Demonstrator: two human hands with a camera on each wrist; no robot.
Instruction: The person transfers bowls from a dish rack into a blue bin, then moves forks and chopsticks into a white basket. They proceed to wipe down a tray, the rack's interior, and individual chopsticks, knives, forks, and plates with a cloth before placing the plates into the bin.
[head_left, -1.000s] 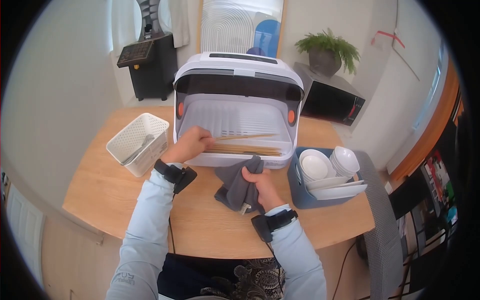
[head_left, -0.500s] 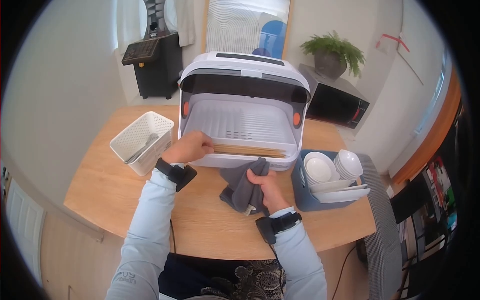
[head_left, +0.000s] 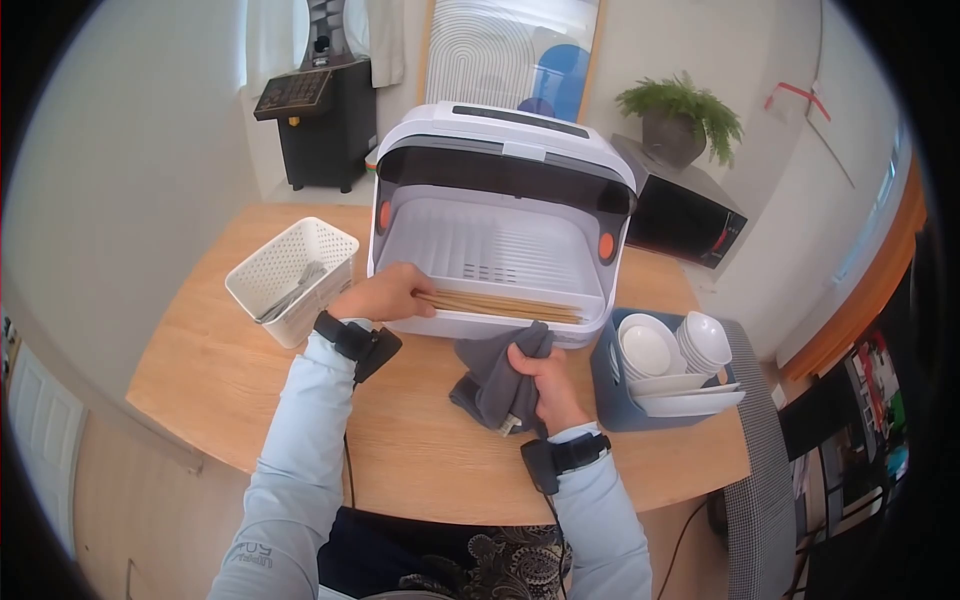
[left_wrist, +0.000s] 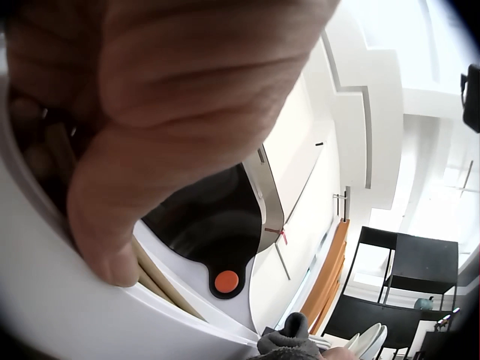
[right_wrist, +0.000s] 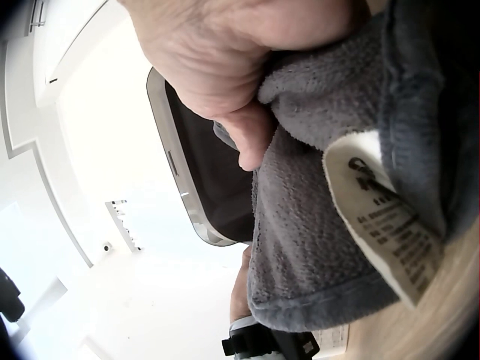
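Observation:
In the head view, my left hand (head_left: 388,294) grips the left ends of several wooden chopsticks (head_left: 520,306). They lie lengthwise along the front of a white dish cabinet (head_left: 400,215) whose dark, see-through lid is raised. Up close in the left wrist view, the thumb (left_wrist: 112,247) lies over the chopsticks (left_wrist: 161,289) just inside the cabinet's white front edge. My right hand (head_left: 547,383) holds a bunched grey cloth (head_left: 490,385) in front of the cabinet. A printed white label (right_wrist: 379,217) hangs from this cloth in the right wrist view.
Left of the cabinet stands a white perforated basket (head_left: 335,262) with metal cutlery (head_left: 300,285) inside. A blue bin (head_left: 622,405) of white bowls (head_left: 648,345) and plates (head_left: 690,400) is on the right. All stand on a wooden table (head_left: 230,400); a microwave (head_left: 680,210) sits behind.
A chopstick that slanted above the others has come down among them at the cabinet's front. The right hand keeps its hold on the cloth. The head view has shifted slightly.

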